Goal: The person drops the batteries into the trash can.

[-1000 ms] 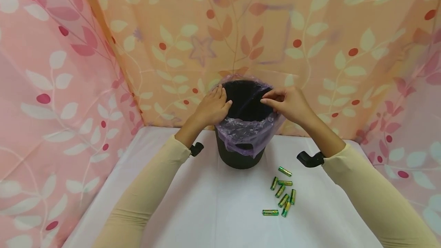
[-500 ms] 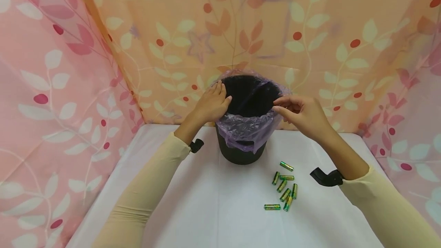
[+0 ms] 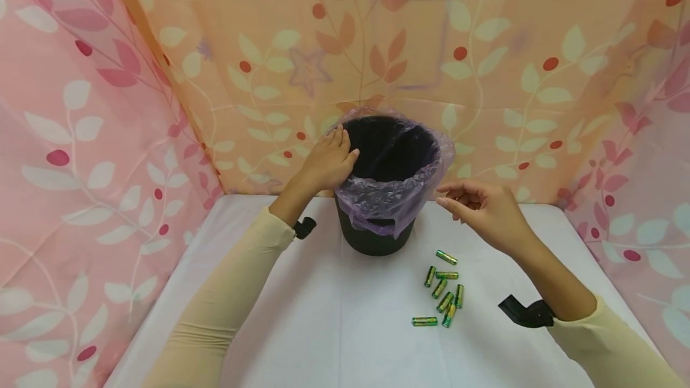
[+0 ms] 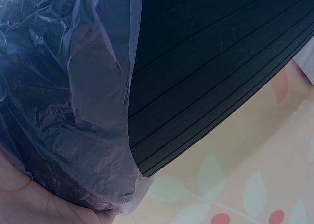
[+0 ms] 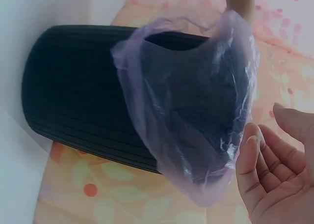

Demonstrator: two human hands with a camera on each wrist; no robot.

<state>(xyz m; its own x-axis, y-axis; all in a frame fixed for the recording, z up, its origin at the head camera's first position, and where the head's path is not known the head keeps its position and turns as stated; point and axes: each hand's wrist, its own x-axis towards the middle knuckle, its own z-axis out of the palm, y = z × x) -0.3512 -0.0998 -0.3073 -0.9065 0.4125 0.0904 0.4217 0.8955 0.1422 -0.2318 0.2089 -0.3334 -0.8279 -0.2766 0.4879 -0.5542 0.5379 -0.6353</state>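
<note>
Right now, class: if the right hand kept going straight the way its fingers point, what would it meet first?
The right hand points left, toward the bin. It would probably first meet the purple liner folded over the rim, though depth is hard to judge.

One black ribbed plastic bin (image 3: pixel 377 238) stands under the left hand (image 3: pixel 326 163), which rests on its rim. One translucent purple plastic liner bag (image 3: pixel 385 202) is folded over that rim, touching the same hand. Seven green cylindrical batteries (image 3: pixel 443 289) lie in a loose cluster just below the empty right hand (image 3: pixel 485 211). Two hands are in view, and two black wrist mounts (image 3: pixel 525 311), one behind each hand.
</note>
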